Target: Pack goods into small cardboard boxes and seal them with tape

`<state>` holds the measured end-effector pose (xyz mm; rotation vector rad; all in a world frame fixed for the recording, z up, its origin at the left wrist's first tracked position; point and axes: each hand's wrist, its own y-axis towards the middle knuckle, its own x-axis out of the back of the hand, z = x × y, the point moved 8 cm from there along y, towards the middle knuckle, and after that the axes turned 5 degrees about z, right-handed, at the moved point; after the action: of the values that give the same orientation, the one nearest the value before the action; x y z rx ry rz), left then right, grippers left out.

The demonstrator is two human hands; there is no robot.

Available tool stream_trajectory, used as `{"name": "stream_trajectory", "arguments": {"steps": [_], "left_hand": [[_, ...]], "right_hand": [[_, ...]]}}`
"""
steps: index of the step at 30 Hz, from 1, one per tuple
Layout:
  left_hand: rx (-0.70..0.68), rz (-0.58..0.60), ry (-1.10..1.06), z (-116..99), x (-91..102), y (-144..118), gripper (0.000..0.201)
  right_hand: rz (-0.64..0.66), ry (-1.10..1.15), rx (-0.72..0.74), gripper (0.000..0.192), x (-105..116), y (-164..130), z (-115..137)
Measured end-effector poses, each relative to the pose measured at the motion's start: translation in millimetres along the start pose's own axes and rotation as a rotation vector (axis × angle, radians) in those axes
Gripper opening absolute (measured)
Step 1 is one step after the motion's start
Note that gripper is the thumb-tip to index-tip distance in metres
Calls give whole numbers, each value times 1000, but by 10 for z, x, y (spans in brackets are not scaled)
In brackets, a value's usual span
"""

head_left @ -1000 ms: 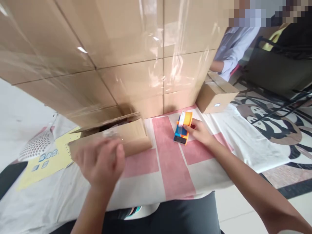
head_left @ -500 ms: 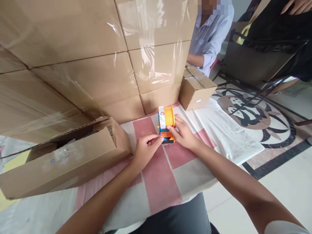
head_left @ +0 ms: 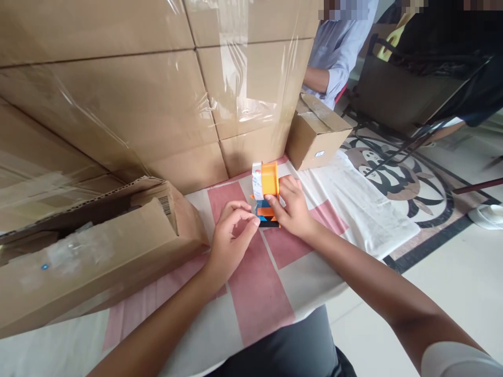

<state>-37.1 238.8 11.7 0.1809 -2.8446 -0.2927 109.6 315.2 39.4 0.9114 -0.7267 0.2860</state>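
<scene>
An orange and blue tape dispenser [head_left: 271, 180] stands on the cloth-covered table, carrying a roll of tape [head_left: 257, 181] with a white printed side. Along its near end runs a black strip [head_left: 268, 224]. My right hand [head_left: 293, 207] is closed around the dispenser's right side, the thumb lying over the orange part. At the left of the black strip is my left hand [head_left: 233, 238], its thumb and fingertips brought together in a pinch. Whatever lies between those fingertips is too small or too clear to make out.
Stacked cartons [head_left: 129, 99] under clear film rise behind the table. An opened carton [head_left: 106, 256] lies to my left, and a small closed box [head_left: 318, 131] sits at the back right. Beyond it are a person's sleeve [head_left: 340, 68] and a dark chair [head_left: 404, 94].
The view has shifted a little. My left hand has drawn slightly left from the dispenser's front, fingers more arched. My right hand keeps its hold on the dispenser.
</scene>
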Motion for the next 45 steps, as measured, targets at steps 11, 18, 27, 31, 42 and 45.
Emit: {"name": "stream_trajectory", "arguments": {"steps": [11,18,27,31,42,45], "left_hand": [[349,230,-239,142,-327,-202,24],[370,263,-274,310,-443,-253,27],[347,227,-267,286,-440,-230,29],[332,240,-287,279,-467,-192,27],[218,222,-356,78,-468,-161,20],[197,218,-347,50,-476,-131,20]], "right_hand": [[-79,33,-61,29,79,-19,-77],[-112,535,-420,39,23,-49,-380],[-254,993,-758,40,-116,-199,-434],[-305,1040,-821,40,-132,-222,-466],[-310,1091,-976,30,-170,-301,-445],[-278,1085,-1004,32,-175,-316,-484]]}}
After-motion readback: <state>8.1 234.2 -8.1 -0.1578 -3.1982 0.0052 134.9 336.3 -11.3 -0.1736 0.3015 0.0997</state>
